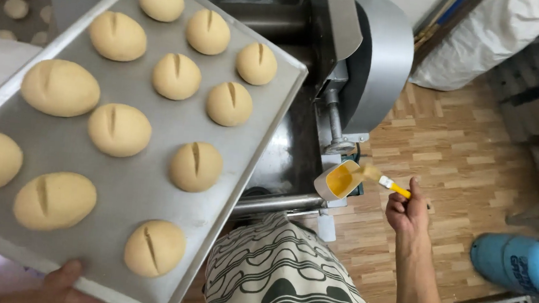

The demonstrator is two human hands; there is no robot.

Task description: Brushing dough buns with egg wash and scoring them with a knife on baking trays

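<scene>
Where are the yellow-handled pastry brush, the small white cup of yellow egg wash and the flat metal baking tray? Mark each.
yellow-handled pastry brush [387, 184]: head view, on its handle.
small white cup of yellow egg wash [339, 180]: head view, on the liquid.
flat metal baking tray [145, 183]: head view, on bare metal.

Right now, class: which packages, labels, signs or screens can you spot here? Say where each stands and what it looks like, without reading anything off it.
Blue gas cylinder: lower right, on the floor, rounded, light blue with darker blue lettering on its side.
White sack: upper right, on the wooden floor, bulky, plain white.
No signs or screens show.
</scene>
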